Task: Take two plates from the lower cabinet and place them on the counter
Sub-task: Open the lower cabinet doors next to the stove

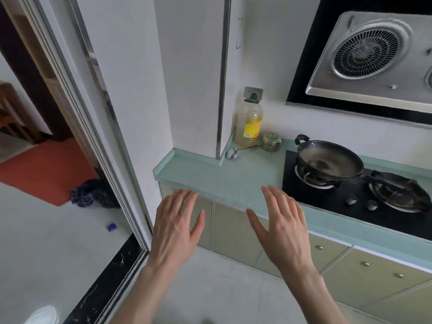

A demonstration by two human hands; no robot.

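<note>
Cut off at the right edge: range hood point(371, 54), stove point(364, 195), lower cabinet point(350, 272). Plates unseen behind shut doors. Tin point(271, 142) label illegible.

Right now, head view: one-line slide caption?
Both bare hands, left hand and right hand, open and empty before the closed pale-green lower cabinet doors under the bare teal counter.

Both hands hover side by side before the counter point(233, 181), left hand point(175, 223) over the cabinet point(231, 232) doors, right hand point(284, 224) at the counter's edge; bottle point(249, 122) and tin point(271, 141) behind them, wok point(327, 162) on the stove point(350, 195) to the right hand's right
</note>
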